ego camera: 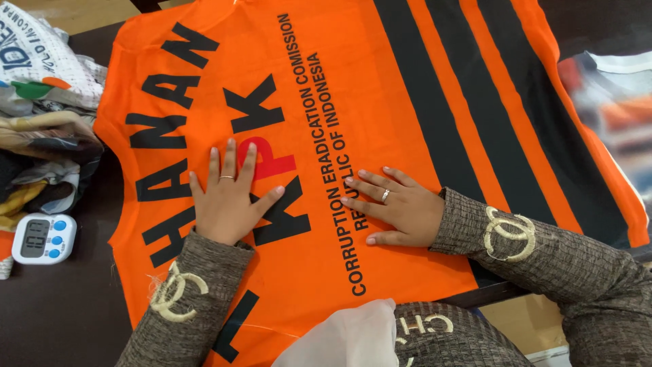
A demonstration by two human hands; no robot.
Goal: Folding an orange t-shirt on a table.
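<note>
A: A dark table [61,319] is covered by an orange shirt [380,102], a timer [44,238] just left of it.

B: Left hand [227,200] and right hand [394,207] are pressed flat on the shirt, fingers spread; smoothing is best done outward.

we see a dark brown table [61,319] filling most of the view. at its left edge sits a heap of folded printed cloths [41,102], with a small white digital timer [44,238] with blue buttons just below it. pale wood-coloured floor [75,12] shows at the top left and lower right. the light is soft and even.
</note>
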